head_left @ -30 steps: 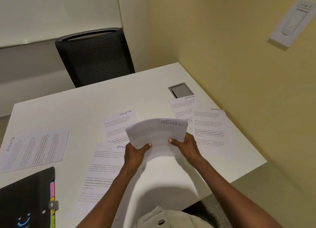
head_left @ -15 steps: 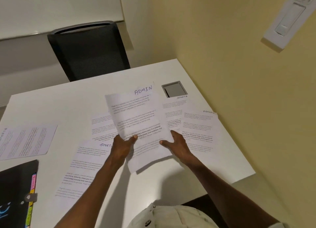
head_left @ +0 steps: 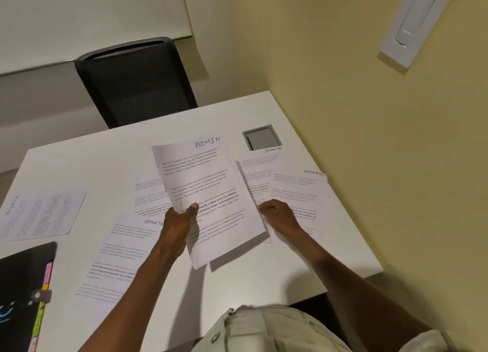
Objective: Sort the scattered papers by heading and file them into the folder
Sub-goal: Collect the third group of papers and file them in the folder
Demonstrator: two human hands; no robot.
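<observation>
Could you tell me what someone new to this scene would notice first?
First, the sheet headed ADMIN, held up over the middle of the white desk by the left hand, with the right hand at its right edge. Around it lie more printed sheets, one headed SPORTS at near left. A black folder with coloured tabs sits at the near left corner.

Dim warm light, soft blur
</observation>
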